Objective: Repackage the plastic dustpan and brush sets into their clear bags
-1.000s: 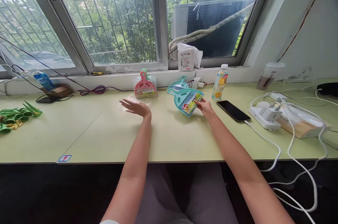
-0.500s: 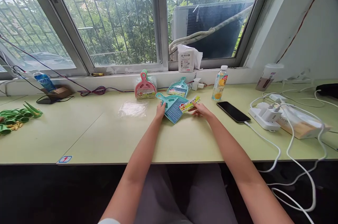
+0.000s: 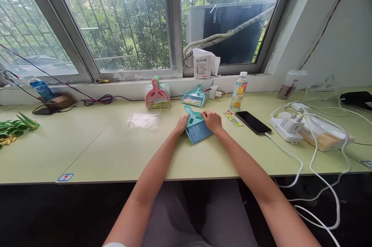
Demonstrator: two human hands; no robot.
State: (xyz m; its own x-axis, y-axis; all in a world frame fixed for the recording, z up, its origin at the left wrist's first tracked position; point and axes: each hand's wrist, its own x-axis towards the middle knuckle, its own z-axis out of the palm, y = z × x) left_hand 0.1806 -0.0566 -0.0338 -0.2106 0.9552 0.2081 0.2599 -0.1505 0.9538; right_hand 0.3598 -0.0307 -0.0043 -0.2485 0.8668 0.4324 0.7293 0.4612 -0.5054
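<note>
A teal hand brush with blue bristles [image 3: 200, 132] is held between my two hands above the table, its handle pointing away from me; a teal edge, perhaps a dustpan, shows under the bristles. My left hand [image 3: 182, 123] grips its left side. Closed on its right side is my right hand [image 3: 213, 121]. A yellow-green label card [image 3: 233, 118] lies flat to the right, beside the black phone [image 3: 253, 122]. Behind the brush sits another teal brush and dustpan set [image 3: 193, 97]. To its left stand pink sets [image 3: 157, 95] in clear wrap.
Clear plastic bags [image 3: 143, 120] lie left of my hands. An orange drink bottle [image 3: 239, 91] stands behind the phone. A power strip [image 3: 286, 126] with white cables occupies the right. Green plastic pieces [image 3: 18, 127] lie far left, and a cable bundle [image 3: 99, 100] runs along the wall.
My right hand has let go of the label card, which now lies beside the phone, and has taken hold of the brush. The brush has turned so its handle points away from me.
</note>
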